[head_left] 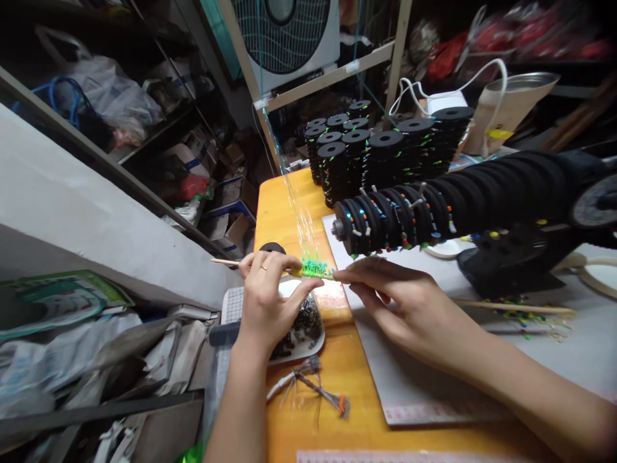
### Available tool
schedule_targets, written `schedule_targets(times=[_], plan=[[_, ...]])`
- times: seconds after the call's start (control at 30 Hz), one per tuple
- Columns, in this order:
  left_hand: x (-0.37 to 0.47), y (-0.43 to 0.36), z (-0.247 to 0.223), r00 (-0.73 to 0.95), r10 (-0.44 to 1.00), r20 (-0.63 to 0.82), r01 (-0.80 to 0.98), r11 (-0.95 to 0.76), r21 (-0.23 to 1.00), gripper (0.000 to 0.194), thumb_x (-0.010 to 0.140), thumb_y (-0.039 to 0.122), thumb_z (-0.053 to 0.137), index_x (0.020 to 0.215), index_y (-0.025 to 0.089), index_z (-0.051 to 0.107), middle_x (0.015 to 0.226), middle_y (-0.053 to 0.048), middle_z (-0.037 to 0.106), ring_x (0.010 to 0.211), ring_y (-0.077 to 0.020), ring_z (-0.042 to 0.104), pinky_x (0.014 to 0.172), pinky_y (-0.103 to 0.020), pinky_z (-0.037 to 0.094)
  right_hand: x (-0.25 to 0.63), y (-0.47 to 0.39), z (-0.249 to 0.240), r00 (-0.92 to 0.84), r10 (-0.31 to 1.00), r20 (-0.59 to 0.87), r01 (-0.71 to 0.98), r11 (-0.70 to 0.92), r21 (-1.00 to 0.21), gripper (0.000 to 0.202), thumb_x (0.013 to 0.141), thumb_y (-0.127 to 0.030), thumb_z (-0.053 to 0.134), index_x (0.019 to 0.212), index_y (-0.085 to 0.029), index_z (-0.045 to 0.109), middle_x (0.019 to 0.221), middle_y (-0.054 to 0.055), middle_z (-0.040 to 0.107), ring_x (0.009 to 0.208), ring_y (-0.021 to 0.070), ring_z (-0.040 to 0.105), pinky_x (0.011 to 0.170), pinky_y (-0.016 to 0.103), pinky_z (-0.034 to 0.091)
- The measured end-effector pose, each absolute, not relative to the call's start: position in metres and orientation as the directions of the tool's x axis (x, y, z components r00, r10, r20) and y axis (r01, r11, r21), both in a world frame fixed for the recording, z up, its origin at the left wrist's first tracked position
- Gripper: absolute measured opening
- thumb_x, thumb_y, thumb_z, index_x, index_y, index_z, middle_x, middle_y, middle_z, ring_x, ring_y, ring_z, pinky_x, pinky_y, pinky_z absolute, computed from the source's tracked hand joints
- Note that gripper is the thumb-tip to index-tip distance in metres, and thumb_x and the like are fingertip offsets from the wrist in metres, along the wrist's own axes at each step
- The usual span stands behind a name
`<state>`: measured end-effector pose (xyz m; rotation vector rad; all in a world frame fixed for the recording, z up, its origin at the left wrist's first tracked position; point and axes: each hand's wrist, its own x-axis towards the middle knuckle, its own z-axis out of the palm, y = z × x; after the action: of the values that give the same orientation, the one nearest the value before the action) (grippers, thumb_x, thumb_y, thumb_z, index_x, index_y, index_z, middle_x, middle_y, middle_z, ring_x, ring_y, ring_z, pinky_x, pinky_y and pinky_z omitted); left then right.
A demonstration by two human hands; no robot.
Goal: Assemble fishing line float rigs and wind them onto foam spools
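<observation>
My left hand (268, 289) grips a thin wooden stick (224, 262) between thumb and fingers, and the stick's left end juts out past the knuckles. A dense row of small green and blue beads (315, 267) sits along the stick between my hands. Many fine clear lines (301, 218) run from the beads up toward a wooden frame. At the right end of the bead row, my right hand (400, 296) is pinched on the stick. Just below my left hand stands a white tray (311, 350) of small dark metal pieces.
Black foam spools on a machine shaft (463, 199) reach over the grey board (434, 386) at right. Behind stand stacked black spools (332, 173). A second stick (520, 307) with colored beads lies on the board. Wire bundles (308, 382) lie on the yellow table (289, 431). A fan (284, 38) stands behind.
</observation>
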<state>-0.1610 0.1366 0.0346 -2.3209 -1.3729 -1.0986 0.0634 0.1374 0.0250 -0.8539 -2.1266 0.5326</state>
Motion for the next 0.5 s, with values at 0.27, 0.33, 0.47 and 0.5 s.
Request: schedule_targets(times=[0.27, 0.33, 0.47, 0.5], plan=[[-0.1627, 0.1363, 0.0342, 0.260, 0.648, 0.716, 0.833, -0.526, 0.173, 0.027, 0.084, 0.033, 0.078, 0.093, 0.024, 0.055, 0.081, 0.002, 0.067, 0.077, -0.0195, 0.059, 0.085, -0.039, 0.036, 0.0618, 0.1380, 0.0223, -0.512, 0.699, 0.499, 0.408, 0.709, -0.575, 0.046, 0.095, -0.004, 0.045, 0.132, -0.027, 0.060, 0.111, 0.007, 0.069, 0.103, 0.0215, 0.066, 0.089, 0.037, 0.055], [-0.1630, 0.1364, 0.0347, 0.259, 0.647, 0.717, 0.830, -0.528, 0.177, 0.027, 0.084, 0.033, 0.079, 0.093, 0.024, 0.055, 0.081, 0.002, 0.067, 0.077, -0.0194, 0.059, 0.085, -0.039, 0.036, 0.0611, 0.1388, 0.0227, -0.505, 0.701, 0.504, 0.400, 0.707, -0.584, 0.044, 0.095, -0.004, 0.046, 0.131, -0.026, 0.060, 0.113, 0.007, 0.069, 0.106, 0.0217, 0.066, 0.091, 0.037, 0.055], [-0.1632, 0.1360, 0.0355, 0.259, 0.651, 0.714, 0.830, -0.528, 0.181, 0.027, 0.084, 0.031, 0.079, 0.093, 0.024, 0.055, 0.081, 0.002, 0.066, 0.077, -0.0191, 0.059, 0.085, -0.039, 0.036, 0.0605, 0.1386, 0.0214, -0.501, 0.713, 0.490, 0.436, 0.697, -0.569, 0.043, 0.096, -0.006, 0.045, 0.132, -0.025, 0.058, 0.120, 0.009, 0.068, 0.113, 0.0239, 0.066, 0.095, 0.041, 0.056], [-0.1632, 0.1358, 0.0355, 0.259, 0.651, 0.714, 0.831, -0.527, 0.180, 0.026, 0.084, 0.031, 0.078, 0.093, 0.024, 0.055, 0.081, 0.002, 0.066, 0.077, -0.0193, 0.059, 0.085, -0.039, 0.036, 0.0605, 0.1381, 0.0204, -0.505, 0.716, 0.483, 0.449, 0.695, -0.561, 0.044, 0.096, -0.007, 0.045, 0.135, -0.025, 0.056, 0.124, 0.009, 0.067, 0.115, 0.0249, 0.065, 0.097, 0.043, 0.056]])
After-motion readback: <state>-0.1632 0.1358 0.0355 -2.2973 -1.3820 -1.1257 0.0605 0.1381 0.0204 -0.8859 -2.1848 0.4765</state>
